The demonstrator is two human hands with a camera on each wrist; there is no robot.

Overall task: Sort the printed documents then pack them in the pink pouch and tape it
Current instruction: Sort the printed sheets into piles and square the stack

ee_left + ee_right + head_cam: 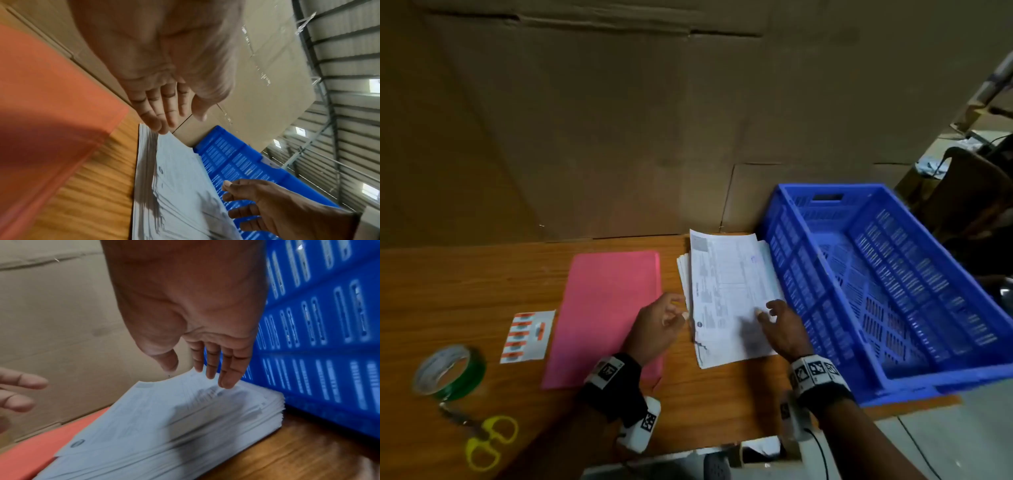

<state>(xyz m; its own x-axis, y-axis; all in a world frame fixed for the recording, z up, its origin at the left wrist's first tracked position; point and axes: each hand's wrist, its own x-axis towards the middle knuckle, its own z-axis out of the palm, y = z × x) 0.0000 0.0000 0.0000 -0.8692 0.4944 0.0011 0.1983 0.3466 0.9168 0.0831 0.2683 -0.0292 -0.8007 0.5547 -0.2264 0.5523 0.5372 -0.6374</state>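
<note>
A thick stack of printed documents (729,294) lies on the wooden table (465,281), between the flat pink pouch (606,315) and a blue crate (893,291). My left hand (657,325) hovers over the pouch's right edge, fingers loose, holding nothing, close to the stack's left edge. My right hand (780,325) hangs just above the stack's near right part, fingers relaxed and apart. In the right wrist view the right hand (197,366) is above the documents (164,426) without gripping them. In the left wrist view the left hand (164,116) is over the stack (174,186).
A green tape roll (448,371) and yellow-handled scissors (486,442) lie at the table's near left. A card of orange labels (527,337) lies left of the pouch. Cardboard (619,120) walls the table's far side. The blue crate overhangs the right end.
</note>
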